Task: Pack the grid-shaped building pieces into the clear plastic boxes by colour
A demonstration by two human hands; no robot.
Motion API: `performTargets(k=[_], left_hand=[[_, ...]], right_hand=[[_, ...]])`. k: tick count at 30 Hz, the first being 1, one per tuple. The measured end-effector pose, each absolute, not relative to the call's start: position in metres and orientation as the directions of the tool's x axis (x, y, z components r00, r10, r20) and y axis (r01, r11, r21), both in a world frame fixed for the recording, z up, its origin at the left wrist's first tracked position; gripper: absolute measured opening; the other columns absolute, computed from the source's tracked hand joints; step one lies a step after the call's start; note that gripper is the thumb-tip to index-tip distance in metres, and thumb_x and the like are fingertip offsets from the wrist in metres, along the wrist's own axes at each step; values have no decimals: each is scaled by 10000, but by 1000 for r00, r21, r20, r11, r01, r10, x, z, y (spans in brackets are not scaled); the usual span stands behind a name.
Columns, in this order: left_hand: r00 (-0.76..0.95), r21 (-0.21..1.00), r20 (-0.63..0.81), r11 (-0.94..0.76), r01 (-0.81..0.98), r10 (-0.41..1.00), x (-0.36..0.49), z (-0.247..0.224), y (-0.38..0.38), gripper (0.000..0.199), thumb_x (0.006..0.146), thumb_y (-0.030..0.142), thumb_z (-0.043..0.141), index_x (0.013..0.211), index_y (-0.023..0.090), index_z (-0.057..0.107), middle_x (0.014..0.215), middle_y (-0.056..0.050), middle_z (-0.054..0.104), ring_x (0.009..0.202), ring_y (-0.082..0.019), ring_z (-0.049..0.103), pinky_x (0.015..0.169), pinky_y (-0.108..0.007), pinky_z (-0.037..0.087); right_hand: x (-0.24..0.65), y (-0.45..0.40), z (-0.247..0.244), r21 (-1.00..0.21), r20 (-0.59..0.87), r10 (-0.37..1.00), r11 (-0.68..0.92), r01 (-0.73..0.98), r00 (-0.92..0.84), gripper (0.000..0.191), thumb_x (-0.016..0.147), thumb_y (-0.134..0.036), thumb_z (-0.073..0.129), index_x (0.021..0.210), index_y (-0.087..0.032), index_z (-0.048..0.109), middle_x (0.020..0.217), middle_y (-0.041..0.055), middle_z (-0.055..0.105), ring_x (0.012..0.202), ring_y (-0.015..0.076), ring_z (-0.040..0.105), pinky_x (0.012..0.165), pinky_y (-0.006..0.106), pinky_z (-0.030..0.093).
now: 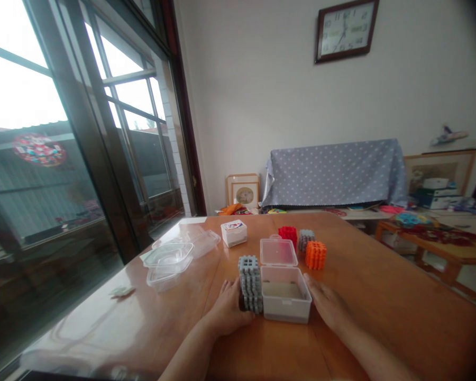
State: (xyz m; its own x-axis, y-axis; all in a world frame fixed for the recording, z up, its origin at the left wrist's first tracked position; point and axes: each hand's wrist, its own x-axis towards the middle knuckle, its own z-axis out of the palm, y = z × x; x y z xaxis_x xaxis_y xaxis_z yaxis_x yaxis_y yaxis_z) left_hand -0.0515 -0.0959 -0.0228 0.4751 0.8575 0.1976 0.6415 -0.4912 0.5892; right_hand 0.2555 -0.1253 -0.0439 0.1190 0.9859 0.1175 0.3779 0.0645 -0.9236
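My left hand (230, 312) is around the lower left side of a tall grey stack of interlocking blocks (249, 280), thumb at its front and fingers behind. The stack stands upright on the wooden table (365, 296), beside a clear plastic box (287, 311). That box is open, its lid (278, 253) tipped back behind it. My right hand (324, 299) lies along the right side of the box, fingers stretched out. Beyond the box are a red block cube (287, 234), a grey one (306, 239) and an orange one (316, 255).
Clear plastic containers (169, 264) lie at the left of the table, with a small flat item (122, 292) nearer me. A white package (234, 234) stands behind the grey stack. Windows line the left side. Past the far edge is a cloth-covered object (333, 174).
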Motion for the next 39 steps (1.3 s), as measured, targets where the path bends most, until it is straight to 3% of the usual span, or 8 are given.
performTargets(k=[6,10,16,25,31,39], left_hand=[[477,584,195,-492,645,857,-51,-24,-95,657,642,253,725,1266,232,521,1282,-100,591,1230,-372,488,1125,-505,243],[472,583,187,-484,653,862,-51,-22,-96,642,638,252,722,1246,224,519,1253,-98,597,1208,-366,498,1111,-499,265],[470,593,177,-475,650,864,-51,-20,-98,653,631,239,722,1246,227,502,1248,-91,597,1213,-357,500,1117,-490,266],[469,572,189,-485,661,862,-51,-23,-97,651,644,261,724,1252,223,493,1258,-91,594,1215,-346,504,1142,-496,243],[473,594,194,-487,641,859,-53,-24,-96,699,640,253,732,1295,229,490,1307,-104,576,1255,-367,473,1146,-503,234],[463,592,207,-487,642,862,-53,-27,-94,642,631,248,734,1239,215,528,1253,-103,599,1209,-364,502,1127,-504,265]], right_hand=[[248,-139,-29,-960,137,984,103,260,115,597,903,-696,451,1246,-278,703,1295,45,693,1246,320,587,1064,427,419],[243,-146,-19,-985,53,994,37,168,92,618,881,-693,501,1297,-261,649,1249,40,712,1113,288,646,874,356,506],[241,-140,-8,-980,6,996,-12,200,87,540,825,-621,595,1111,-187,741,952,57,774,943,276,673,768,314,486],[247,-125,-12,-971,79,995,62,232,63,459,832,-533,585,1070,-179,756,908,25,769,905,255,669,743,294,461],[247,-125,-12,-976,69,996,56,210,57,406,829,-512,581,950,-169,762,879,30,758,778,214,632,634,274,415],[254,-124,-22,-985,29,972,-12,175,234,493,825,-639,571,863,-175,731,581,-22,575,561,150,504,534,261,379]])
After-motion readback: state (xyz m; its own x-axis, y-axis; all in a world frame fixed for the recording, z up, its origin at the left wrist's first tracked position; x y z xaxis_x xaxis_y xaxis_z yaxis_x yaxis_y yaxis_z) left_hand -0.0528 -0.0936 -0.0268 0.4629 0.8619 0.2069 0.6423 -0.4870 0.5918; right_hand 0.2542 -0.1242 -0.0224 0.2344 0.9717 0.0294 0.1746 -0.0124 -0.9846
